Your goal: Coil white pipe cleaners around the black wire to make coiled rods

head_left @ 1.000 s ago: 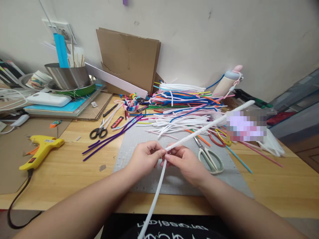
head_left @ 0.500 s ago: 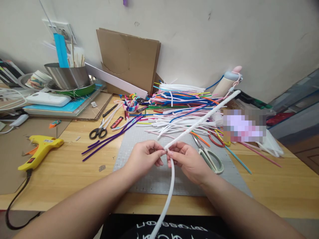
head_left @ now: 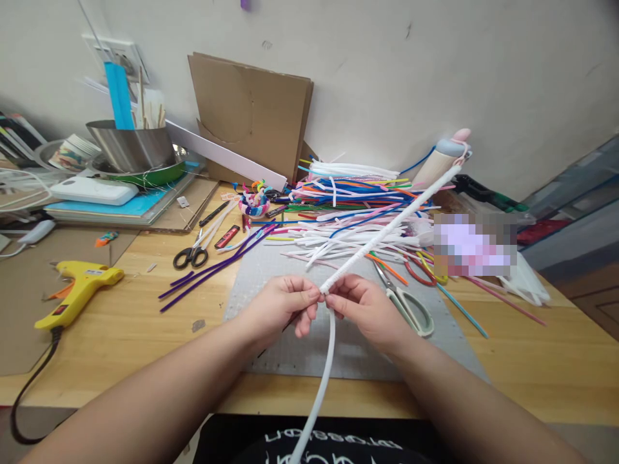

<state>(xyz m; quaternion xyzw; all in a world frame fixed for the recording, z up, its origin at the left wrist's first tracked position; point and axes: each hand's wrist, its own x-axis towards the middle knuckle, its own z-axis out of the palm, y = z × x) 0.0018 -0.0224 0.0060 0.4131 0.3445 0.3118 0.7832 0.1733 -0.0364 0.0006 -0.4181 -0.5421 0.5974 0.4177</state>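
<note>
Both hands work fingertip to fingertip over the grey mat (head_left: 362, 362): the left hand (head_left: 285, 306) pinches the near end of the white rod (head_left: 391, 227), and the right hand (head_left: 360, 309) appears to pinch the white strand (head_left: 329, 362) just where it meets that end. The rod's long axis slants up and away toward the counter's (head_left: 546, 367) back right, passing over the right fingers, so its length lies on the right hand's side. The strand hangs the other way, curving past the counter's front edge. Below the left hand a thin dark stick (head_left: 262, 353) lies roughly in line with the rod; any join is hidden.
</note>
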